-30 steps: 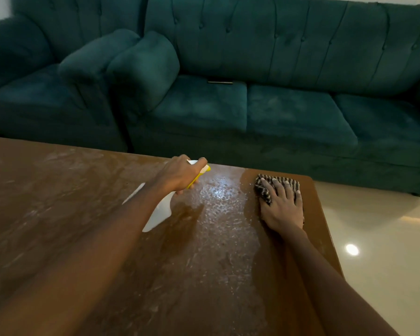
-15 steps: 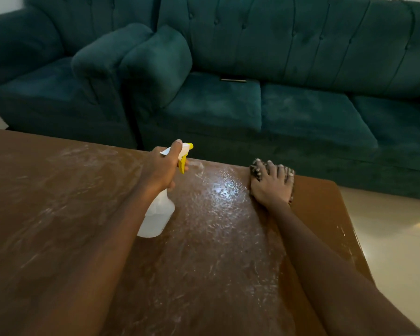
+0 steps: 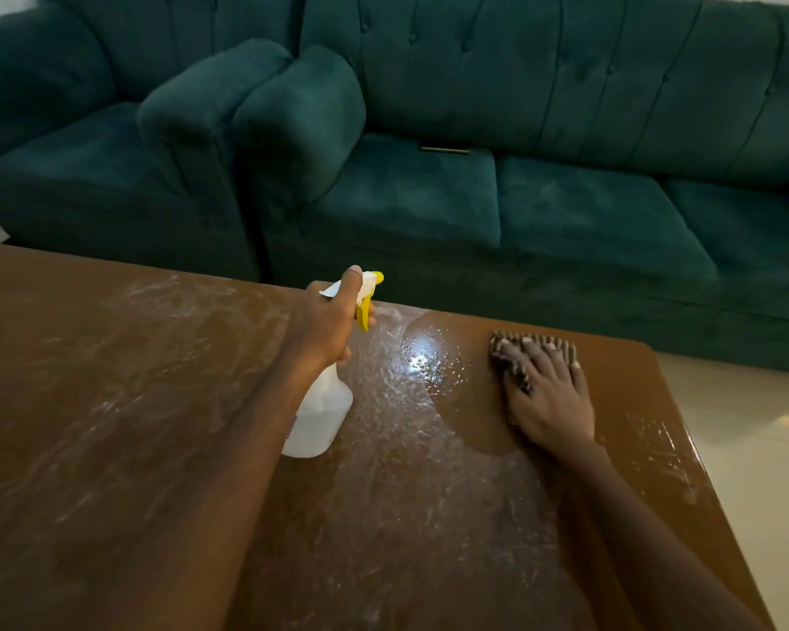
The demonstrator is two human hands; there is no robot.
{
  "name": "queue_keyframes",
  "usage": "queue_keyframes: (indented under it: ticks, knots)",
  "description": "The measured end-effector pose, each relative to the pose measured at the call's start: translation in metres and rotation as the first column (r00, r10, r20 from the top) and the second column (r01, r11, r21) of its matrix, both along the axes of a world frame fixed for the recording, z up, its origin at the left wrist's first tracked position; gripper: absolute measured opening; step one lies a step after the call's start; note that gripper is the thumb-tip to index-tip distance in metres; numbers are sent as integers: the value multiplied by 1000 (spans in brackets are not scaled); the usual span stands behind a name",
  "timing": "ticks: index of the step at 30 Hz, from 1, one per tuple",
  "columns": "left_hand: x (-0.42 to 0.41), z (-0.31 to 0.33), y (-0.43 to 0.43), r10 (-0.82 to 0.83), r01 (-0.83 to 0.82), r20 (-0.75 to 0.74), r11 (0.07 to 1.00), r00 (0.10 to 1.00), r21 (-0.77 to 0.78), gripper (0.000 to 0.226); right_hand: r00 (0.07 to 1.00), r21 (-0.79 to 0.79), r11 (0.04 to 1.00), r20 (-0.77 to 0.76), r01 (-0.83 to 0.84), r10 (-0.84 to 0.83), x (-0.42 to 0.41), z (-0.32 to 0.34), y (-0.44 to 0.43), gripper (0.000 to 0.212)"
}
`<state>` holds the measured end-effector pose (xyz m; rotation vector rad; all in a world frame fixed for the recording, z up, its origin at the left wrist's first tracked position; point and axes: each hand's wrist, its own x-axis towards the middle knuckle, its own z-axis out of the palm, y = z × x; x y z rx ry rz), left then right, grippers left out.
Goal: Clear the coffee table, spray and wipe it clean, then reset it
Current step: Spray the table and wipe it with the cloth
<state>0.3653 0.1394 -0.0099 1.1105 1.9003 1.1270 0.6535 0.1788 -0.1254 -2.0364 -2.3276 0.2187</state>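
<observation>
The brown coffee table [image 3: 110,425] fills the lower view, its top wet with spray droplets and pale smears. My left hand [image 3: 322,325] grips the neck of a white spray bottle [image 3: 320,421] with a yellow trigger and nozzle, held just above the table's far middle, nozzle pointing away to the right. My right hand [image 3: 547,398] lies flat, fingers spread, pressing a dark striped cloth [image 3: 511,357] onto the table near its far right corner. A dry wiped patch curves left of the cloth.
A dark green sofa [image 3: 565,207] stands just beyond the table's far edge, with a matching armchair [image 3: 87,175] at the left. A thin flat object [image 3: 445,150] lies at the back of the sofa seat. Pale tiled floor [image 3: 757,448] runs along the table's right side.
My left hand has swung the bottle from nozzle-down to upright. My right hand has slid the cloth to and fro at the far right corner, leaving a wiped patch.
</observation>
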Motion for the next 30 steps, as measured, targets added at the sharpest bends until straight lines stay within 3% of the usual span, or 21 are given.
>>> queue_keyframes:
  ticks: [2,4,8,11,13,15,18,22,30]
  knots:
    - [-1,0,1,-28,28,1,1000,1000,-5,52,989,-29,989,-20,148,-148,-13,0,29,63]
    - [-2,-2,3,-46,46,-16,999,999,-25,50,983,-24,983,-20,180,-181,-41,-2,47,63]
    - [2,-4,8,-89,81,-90,993,992,-90,56,996,-17,996,-22,-84,83,-77,-3,33,62]
    - [2,-5,15,-82,71,-109,992,991,-108,54,960,-31,960,-32,-279,278,-57,-1,0,59]
    - [2,-6,19,-112,99,-117,989,987,-111,74,948,-43,948,-70,-314,311,-31,-1,-15,54]
    - [3,-9,20,-125,113,-115,988,985,-108,87,970,-24,972,-86,-232,229,-10,-1,-13,56]
    - [14,-6,13,-135,116,-182,987,974,-109,61,997,3,999,-59,-50,50,-3,-1,-1,62]
    - [36,3,-7,-141,119,-284,989,948,-93,36,998,15,1000,-58,-17,18,1,-6,-4,58]
    - [49,8,-32,-221,227,-262,974,939,-9,34,994,-11,997,-74,-77,76,17,-4,-11,58]
